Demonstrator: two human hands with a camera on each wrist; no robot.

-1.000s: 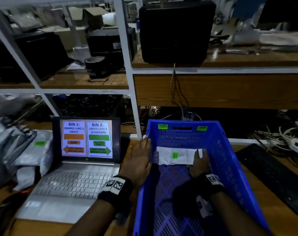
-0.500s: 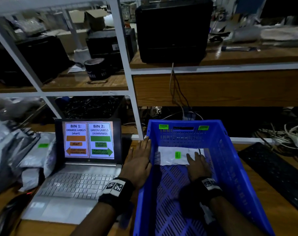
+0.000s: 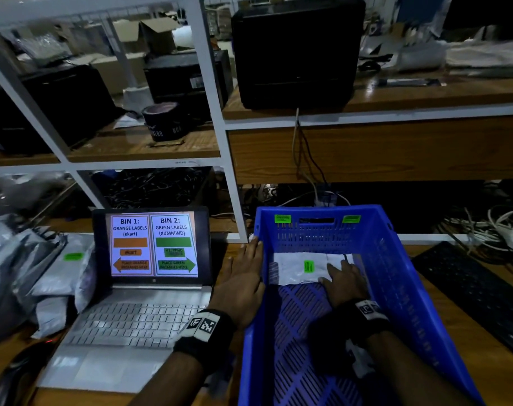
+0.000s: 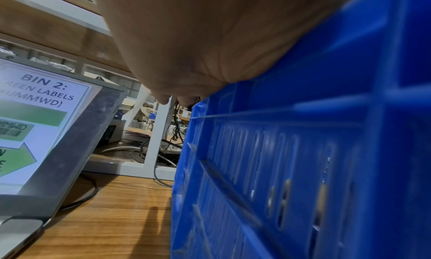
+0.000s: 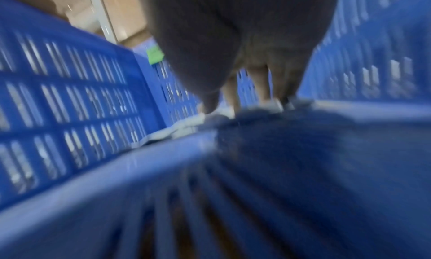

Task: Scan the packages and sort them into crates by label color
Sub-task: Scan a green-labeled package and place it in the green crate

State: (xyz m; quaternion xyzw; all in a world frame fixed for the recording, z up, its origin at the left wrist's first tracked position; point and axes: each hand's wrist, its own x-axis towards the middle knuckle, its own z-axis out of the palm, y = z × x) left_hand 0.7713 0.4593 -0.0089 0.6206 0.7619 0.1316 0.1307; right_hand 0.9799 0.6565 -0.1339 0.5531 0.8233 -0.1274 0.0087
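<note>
One white package [image 3: 296, 268] with one green label [image 3: 308, 266] lies in the blue crate [image 3: 401, 288], lower right of frame. The right hand [image 3: 344, 284] rests on it, fingers [image 3: 334, 269] straight. The left hand [image 3: 242, 284] lies flat on the crate's left rim, fingers extended. One laptop [image 3: 152, 244] stands lower left on the tabletop [image 4: 116, 217].

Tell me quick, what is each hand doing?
Left hand: open, resting on the blue crate rim.
Right hand: open, fingers on the white package.

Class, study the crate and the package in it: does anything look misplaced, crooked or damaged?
Nothing stands out. The white package with a green label lies flat at the far end of the blue crate, which bears green tags. The right hand rests on it; the left hand rests on the crate's rim.
</note>
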